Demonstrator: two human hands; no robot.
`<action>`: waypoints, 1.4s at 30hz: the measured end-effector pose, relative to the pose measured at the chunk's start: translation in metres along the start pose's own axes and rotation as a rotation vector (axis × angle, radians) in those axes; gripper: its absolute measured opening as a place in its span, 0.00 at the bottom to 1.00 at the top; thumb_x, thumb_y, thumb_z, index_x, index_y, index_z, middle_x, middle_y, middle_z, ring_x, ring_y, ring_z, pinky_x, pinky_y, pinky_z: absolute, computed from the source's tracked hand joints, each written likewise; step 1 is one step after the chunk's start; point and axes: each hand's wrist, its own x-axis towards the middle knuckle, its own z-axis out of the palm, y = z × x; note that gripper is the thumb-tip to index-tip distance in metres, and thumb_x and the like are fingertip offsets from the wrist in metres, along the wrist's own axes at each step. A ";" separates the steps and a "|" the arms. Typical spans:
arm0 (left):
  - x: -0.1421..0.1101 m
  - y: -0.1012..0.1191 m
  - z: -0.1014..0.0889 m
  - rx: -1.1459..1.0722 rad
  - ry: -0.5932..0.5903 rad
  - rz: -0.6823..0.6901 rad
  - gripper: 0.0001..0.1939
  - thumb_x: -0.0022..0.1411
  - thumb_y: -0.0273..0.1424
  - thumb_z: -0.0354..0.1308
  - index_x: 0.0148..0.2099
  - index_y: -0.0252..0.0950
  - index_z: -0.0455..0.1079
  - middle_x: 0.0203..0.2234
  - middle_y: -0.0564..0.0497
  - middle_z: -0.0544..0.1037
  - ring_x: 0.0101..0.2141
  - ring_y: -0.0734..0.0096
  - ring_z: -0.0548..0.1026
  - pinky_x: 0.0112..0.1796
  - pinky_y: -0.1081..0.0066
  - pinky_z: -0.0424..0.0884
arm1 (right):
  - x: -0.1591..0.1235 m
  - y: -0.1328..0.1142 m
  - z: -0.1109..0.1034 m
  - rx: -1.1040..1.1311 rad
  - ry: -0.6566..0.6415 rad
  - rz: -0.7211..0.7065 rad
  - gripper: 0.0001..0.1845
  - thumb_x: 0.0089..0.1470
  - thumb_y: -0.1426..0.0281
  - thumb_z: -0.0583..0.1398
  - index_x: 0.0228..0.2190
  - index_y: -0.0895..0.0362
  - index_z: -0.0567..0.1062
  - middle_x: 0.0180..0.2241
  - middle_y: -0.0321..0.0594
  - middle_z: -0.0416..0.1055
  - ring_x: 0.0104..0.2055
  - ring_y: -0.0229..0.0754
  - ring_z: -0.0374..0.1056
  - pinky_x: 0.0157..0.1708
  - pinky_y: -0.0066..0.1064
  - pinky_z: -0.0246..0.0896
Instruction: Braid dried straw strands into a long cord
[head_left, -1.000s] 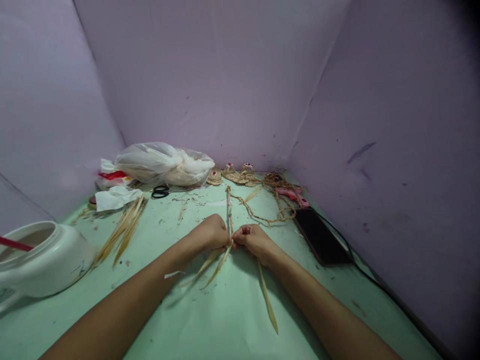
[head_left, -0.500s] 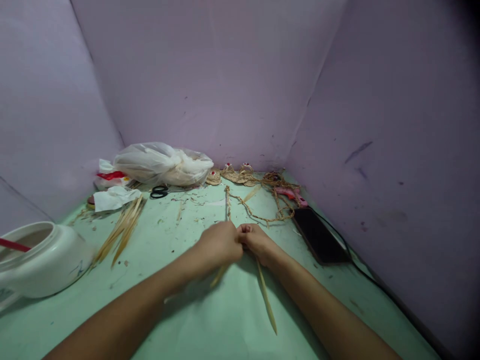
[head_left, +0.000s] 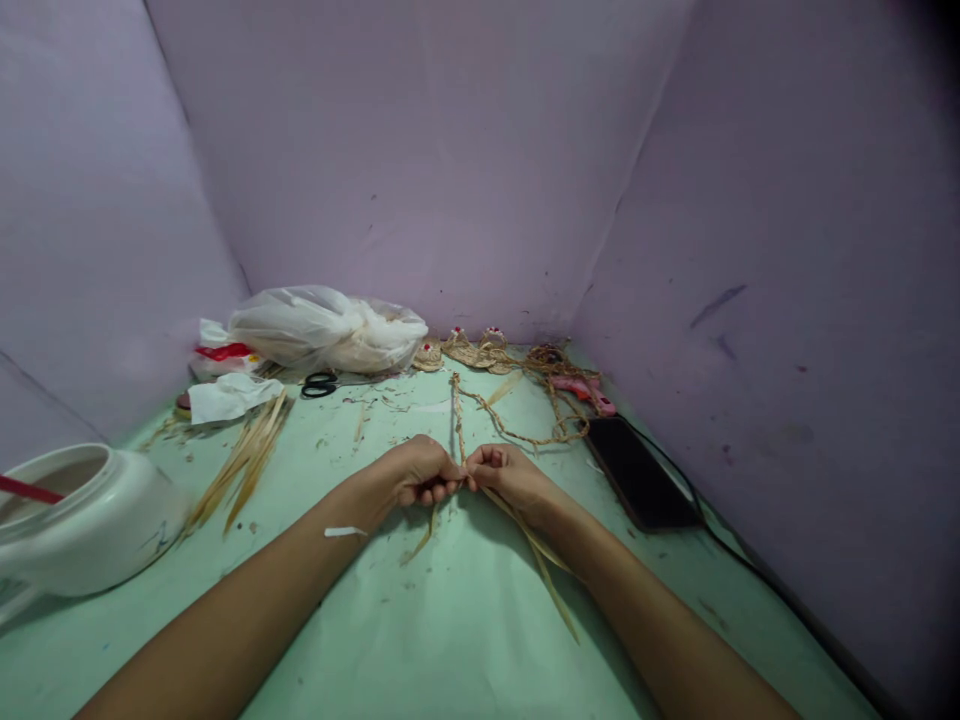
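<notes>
A braided straw cord point(head_left: 460, 420) runs toward me from a small knob on the table, and its near end is pinched between both hands. My left hand point(head_left: 421, 474) is closed on the straw strands, with one strand tip point(head_left: 424, 535) poking out below it. Thumb and fingers of my right hand point(head_left: 508, 475) are pressed together at the same spot, touching the left fingertips. Longer flat straw strands point(head_left: 551, 585) trail from under the right hand toward me. The finished part of the cord point(head_left: 517, 434) loops away to the right.
A bundle of straw point(head_left: 251, 455), a white pot point(head_left: 112, 520) and black-handled scissors point(head_left: 319, 385) lie left. Behind are a plastic bag point(head_left: 322, 325) and small woven straw pieces point(head_left: 469, 350). To the right are a phone point(head_left: 641, 475), its cable point(head_left: 739, 565) and a pink tool point(head_left: 585, 388).
My left hand has moved slightly left and turned, its fingers now meeting the right fingertips. The trailing strands have swung to the right, under my right wrist.
</notes>
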 end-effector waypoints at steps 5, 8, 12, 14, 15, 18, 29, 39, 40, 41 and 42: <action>-0.005 0.003 0.005 0.132 0.157 0.098 0.08 0.40 0.23 0.53 0.15 0.33 0.57 0.06 0.59 0.53 0.09 0.84 0.48 0.13 0.77 0.40 | -0.001 -0.002 -0.005 -0.334 0.031 -0.060 0.02 0.36 0.75 0.54 0.18 0.60 0.68 0.15 0.32 0.64 0.17 0.29 0.52 0.17 0.21 0.46; -0.006 0.003 0.011 0.128 0.219 0.159 0.09 0.37 0.21 0.51 0.13 0.33 0.54 0.05 0.60 0.51 0.09 0.85 0.46 0.14 0.77 0.40 | -0.002 -0.002 -0.008 -0.583 0.118 -0.118 0.06 0.37 0.71 0.56 0.18 0.61 0.70 0.14 0.31 0.60 0.18 0.29 0.51 0.17 0.21 0.44; -0.003 0.000 0.015 0.132 0.257 0.172 0.07 0.36 0.21 0.51 0.14 0.33 0.56 0.05 0.59 0.53 0.10 0.85 0.48 0.14 0.77 0.41 | -0.005 -0.008 -0.010 -0.596 0.170 0.055 0.09 0.37 0.67 0.57 0.14 0.60 0.67 0.10 0.29 0.52 0.14 0.28 0.45 0.14 0.23 0.39; -0.002 0.000 0.015 0.136 0.276 0.178 0.07 0.35 0.21 0.51 0.14 0.33 0.56 0.05 0.59 0.53 0.10 0.85 0.48 0.14 0.77 0.42 | -0.009 -0.014 -0.009 -0.451 0.144 0.178 0.09 0.36 0.69 0.57 0.13 0.59 0.64 0.09 0.28 0.51 0.13 0.27 0.44 0.13 0.23 0.38; -0.002 0.000 0.015 0.137 0.282 0.178 0.07 0.35 0.21 0.51 0.13 0.33 0.55 0.05 0.60 0.52 0.10 0.85 0.48 0.14 0.77 0.42 | -0.011 -0.017 -0.007 -0.379 0.129 0.225 0.08 0.36 0.71 0.57 0.13 0.59 0.64 0.09 0.28 0.52 0.12 0.27 0.44 0.12 0.23 0.38; -0.006 0.002 0.017 0.127 0.295 0.158 0.08 0.36 0.21 0.51 0.13 0.33 0.55 0.05 0.59 0.52 0.10 0.85 0.47 0.14 0.77 0.41 | -0.017 -0.027 -0.001 -0.248 0.102 0.294 0.05 0.34 0.75 0.56 0.13 0.59 0.65 0.08 0.29 0.55 0.11 0.28 0.47 0.11 0.22 0.40; -0.016 0.008 0.022 0.075 0.289 0.128 0.10 0.38 0.21 0.49 0.11 0.33 0.54 0.04 0.57 0.52 0.09 0.83 0.50 0.13 0.77 0.42 | -0.022 -0.024 -0.001 -0.414 0.037 0.197 0.04 0.31 0.75 0.55 0.15 0.61 0.70 0.13 0.35 0.65 0.15 0.32 0.58 0.15 0.22 0.51; -0.014 0.007 0.021 0.095 0.281 0.101 0.10 0.36 0.21 0.49 0.10 0.33 0.53 0.04 0.57 0.53 0.10 0.83 0.50 0.14 0.76 0.42 | -0.023 -0.013 0.012 -0.781 0.163 0.032 0.07 0.34 0.72 0.55 0.16 0.61 0.72 0.12 0.34 0.60 0.16 0.31 0.54 0.15 0.22 0.42; -0.013 0.006 0.021 0.097 0.280 0.101 0.10 0.37 0.21 0.49 0.11 0.33 0.53 0.05 0.57 0.53 0.11 0.83 0.50 0.15 0.76 0.42 | -0.023 -0.013 0.014 -0.796 0.170 0.024 0.07 0.34 0.72 0.54 0.16 0.61 0.73 0.13 0.34 0.61 0.17 0.31 0.54 0.15 0.22 0.42; -0.011 0.004 0.021 0.100 0.281 0.109 0.09 0.37 0.21 0.49 0.11 0.33 0.54 0.05 0.57 0.54 0.11 0.83 0.51 0.15 0.76 0.43 | -0.024 -0.014 0.016 -0.810 0.177 0.014 0.07 0.34 0.72 0.54 0.16 0.60 0.73 0.13 0.34 0.62 0.17 0.31 0.55 0.15 0.23 0.42; -0.009 0.002 0.021 0.098 0.285 0.128 0.09 0.37 0.21 0.50 0.12 0.33 0.55 0.05 0.57 0.53 0.12 0.82 0.51 0.15 0.76 0.43 | -0.025 -0.014 0.018 -0.822 0.181 0.001 0.07 0.34 0.72 0.54 0.17 0.60 0.73 0.14 0.35 0.63 0.17 0.31 0.55 0.16 0.23 0.42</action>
